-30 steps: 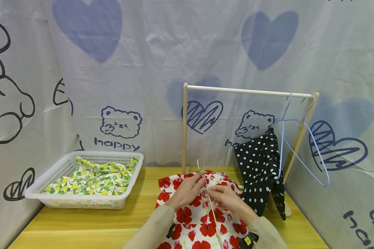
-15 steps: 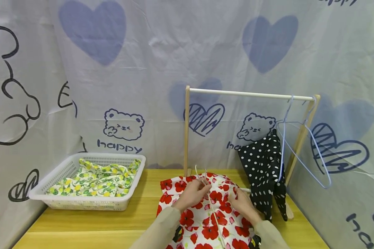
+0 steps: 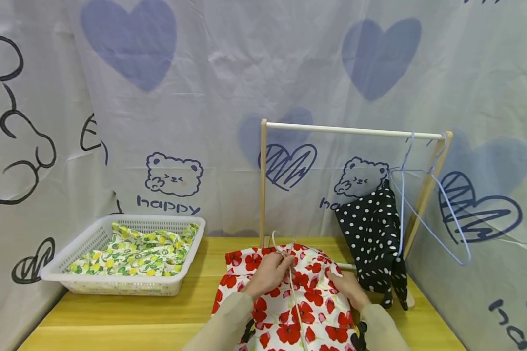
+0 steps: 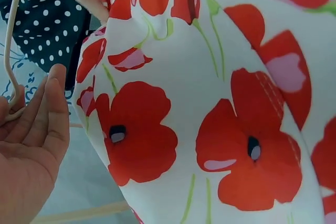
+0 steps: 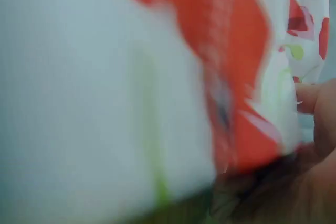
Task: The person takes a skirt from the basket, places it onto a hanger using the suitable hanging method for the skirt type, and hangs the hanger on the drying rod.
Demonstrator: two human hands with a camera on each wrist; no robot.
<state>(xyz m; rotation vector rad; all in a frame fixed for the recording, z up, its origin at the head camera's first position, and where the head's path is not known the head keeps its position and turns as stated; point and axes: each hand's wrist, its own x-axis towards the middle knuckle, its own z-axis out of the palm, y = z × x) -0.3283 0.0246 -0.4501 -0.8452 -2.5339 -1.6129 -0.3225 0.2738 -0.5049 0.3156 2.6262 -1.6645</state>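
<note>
Right fingers (image 3: 340, 282) moved outward, gripping floral garment (image 3: 312, 306) edge.

The flowery cloth (image 3: 317, 295) looked dull and creased, and the spotty black cloth (image 3: 365, 239) looked dull too. The basket (image 3: 158, 280) was white plastic, smooth at the rim. The table (image 3: 158, 314) was wood — smooth and a bit shiny. The rack posts (image 3: 263, 195) were plain, dull wood. The wall sheet (image 3: 254, 63) looked thin and crinkly.

Left hand (image 3: 269, 275) curls its fingers (image 4: 58, 111); right hand (image 3: 348, 288) sits slightly lower, fingers partly hidden; forearms (image 3: 226, 317) converge
</note>
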